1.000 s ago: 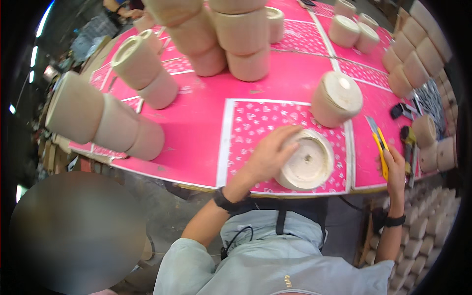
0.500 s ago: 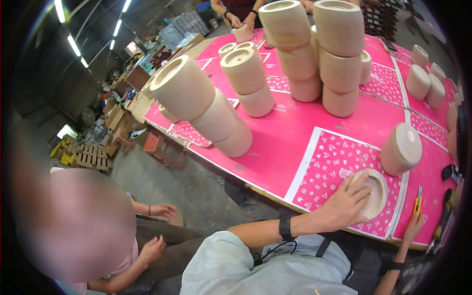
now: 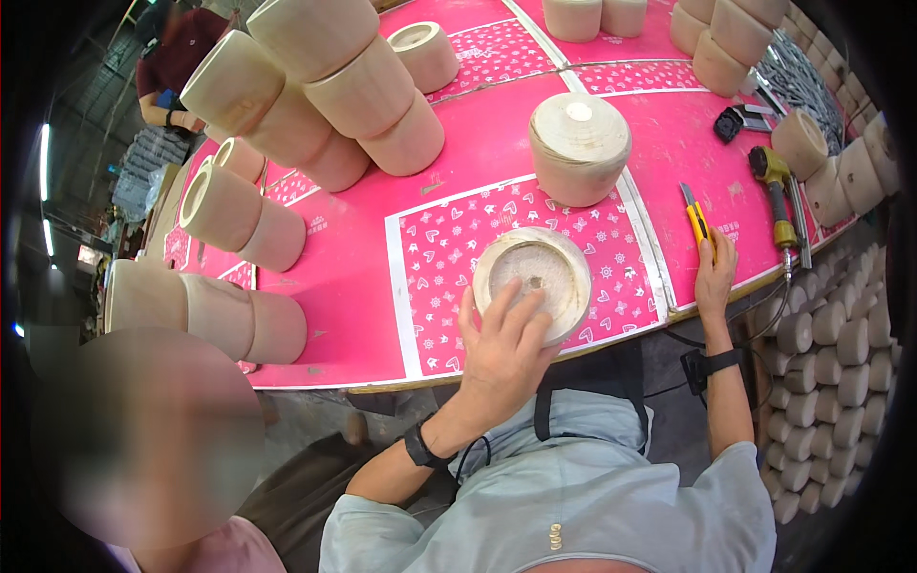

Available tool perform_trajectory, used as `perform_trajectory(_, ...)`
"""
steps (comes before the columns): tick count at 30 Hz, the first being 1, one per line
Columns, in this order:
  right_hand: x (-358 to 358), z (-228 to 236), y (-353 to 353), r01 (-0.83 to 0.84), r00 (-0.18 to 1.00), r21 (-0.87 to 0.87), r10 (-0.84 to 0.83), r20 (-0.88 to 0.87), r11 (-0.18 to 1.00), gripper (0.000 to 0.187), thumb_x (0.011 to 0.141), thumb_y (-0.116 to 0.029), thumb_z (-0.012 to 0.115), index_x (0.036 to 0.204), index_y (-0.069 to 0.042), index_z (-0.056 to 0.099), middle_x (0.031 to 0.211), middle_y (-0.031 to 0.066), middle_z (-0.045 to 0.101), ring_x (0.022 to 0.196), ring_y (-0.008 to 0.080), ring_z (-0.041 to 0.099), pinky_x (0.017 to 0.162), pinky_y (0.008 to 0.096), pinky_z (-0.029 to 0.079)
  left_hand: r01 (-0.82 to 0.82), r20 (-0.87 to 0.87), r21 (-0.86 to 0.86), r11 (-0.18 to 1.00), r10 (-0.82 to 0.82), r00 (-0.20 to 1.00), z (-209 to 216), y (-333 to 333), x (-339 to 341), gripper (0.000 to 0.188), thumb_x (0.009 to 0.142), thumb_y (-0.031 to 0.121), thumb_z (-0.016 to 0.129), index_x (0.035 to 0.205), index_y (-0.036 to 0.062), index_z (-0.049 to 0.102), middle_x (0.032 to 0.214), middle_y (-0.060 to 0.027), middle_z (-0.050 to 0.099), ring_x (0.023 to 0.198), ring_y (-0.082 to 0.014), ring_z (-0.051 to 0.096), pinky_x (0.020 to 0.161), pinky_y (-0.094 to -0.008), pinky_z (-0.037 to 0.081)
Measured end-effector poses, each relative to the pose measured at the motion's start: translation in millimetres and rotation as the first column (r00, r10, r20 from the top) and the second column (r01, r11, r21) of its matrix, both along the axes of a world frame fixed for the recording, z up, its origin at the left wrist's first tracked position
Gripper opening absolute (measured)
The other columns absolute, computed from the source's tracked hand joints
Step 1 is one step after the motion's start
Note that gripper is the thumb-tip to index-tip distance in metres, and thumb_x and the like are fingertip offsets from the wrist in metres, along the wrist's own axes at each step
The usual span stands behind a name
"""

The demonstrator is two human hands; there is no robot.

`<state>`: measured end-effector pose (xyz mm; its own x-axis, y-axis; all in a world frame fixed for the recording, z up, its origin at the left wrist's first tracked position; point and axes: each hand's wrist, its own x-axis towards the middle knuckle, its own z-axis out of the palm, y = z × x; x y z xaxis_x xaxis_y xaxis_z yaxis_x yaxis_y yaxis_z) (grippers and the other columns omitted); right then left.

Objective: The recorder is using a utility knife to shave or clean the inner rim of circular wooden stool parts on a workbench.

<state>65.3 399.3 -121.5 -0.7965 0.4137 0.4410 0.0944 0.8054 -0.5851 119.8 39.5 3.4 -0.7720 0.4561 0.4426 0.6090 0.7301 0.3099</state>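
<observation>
A pale, wooden-looking round cup (image 3: 564,325) with a wide, shallow recess stands on the patterned pink sheet in front of me. My left hand (image 3: 506,344) grips its near left rim, thumb outside and fingers reaching into the recess. At the right, my right hand (image 3: 716,272) pinches the rear end of a yellow utility knife (image 3: 697,218). The blade is out, pointing away from me, and the knife lies at or close to the tabletop. Just beyond the cup, a similar pale cylinder (image 3: 583,148) stands with its closed, white-spotted end up.
Stacks of pale cylinders (image 3: 373,95) crowd the left of the pink table (image 3: 353,277). A power tool (image 3: 778,196) with a hose and a black tape measure (image 3: 731,124) lie right. Many cylinders (image 3: 826,382) are piled beyond the right edge. One person (image 3: 181,57) stands far left, another near left.
My view has swung to the right, so the table's right side and the piled cylinders show. My left hand's fingers have shifted into the cup's recess. My right hand stays at the knife.
</observation>
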Motion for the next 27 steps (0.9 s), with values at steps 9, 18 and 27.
perform_trajectory(9,0.7,-1.1,-1.5,0.019,0.998,-0.098,-0.025,-0.062,0.995,0.034,0.100,-0.018,0.048,0.124,0.005,0.055,0.119,0.0173,0.055,0.113,0.0316,0.051,0.099,0.0400,0.040,0.059,0.004,0.097,0.994,-0.060,0.998,1.6,4.5,-9.4,0.047,0.066,0.014,0.085,0.099,0.0041,0.052,0.123,-0.0177,0.057,0.122,-0.0367,0.052,0.109,-0.0561,0.024)
perform_trajectory(18,-0.5,-11.4,3.7,0.041,0.994,-0.124,-0.052,-0.092,0.991,0.032,0.099,-0.016,0.049,0.123,0.004,0.056,0.117,0.0180,0.057,0.112,0.0313,0.053,0.098,0.0404,0.042,-0.330,0.477,0.578,0.746,0.018,0.879,13.3,-60.3,-65.0,0.041,0.079,0.016,0.078,0.105,-0.0018,0.052,0.116,-0.0177,0.060,0.104,-0.0220,0.058,0.089,-0.0339,0.047)
perform_trajectory(27,0.4,-9.6,4.2,0.042,0.991,-0.111,-0.056,-0.119,0.993,0.031,0.100,-0.015,0.048,0.123,0.004,0.057,0.119,0.0177,0.058,0.113,0.0324,0.053,0.098,0.0402,0.042,-0.567,0.609,0.720,0.401,0.027,0.793,-33.8,-113.5,-81.8,0.041,0.094,0.029,0.064,0.113,-0.0036,0.047,0.107,-0.0128,0.058,0.097,-0.0173,0.057,0.086,-0.0326,0.047)
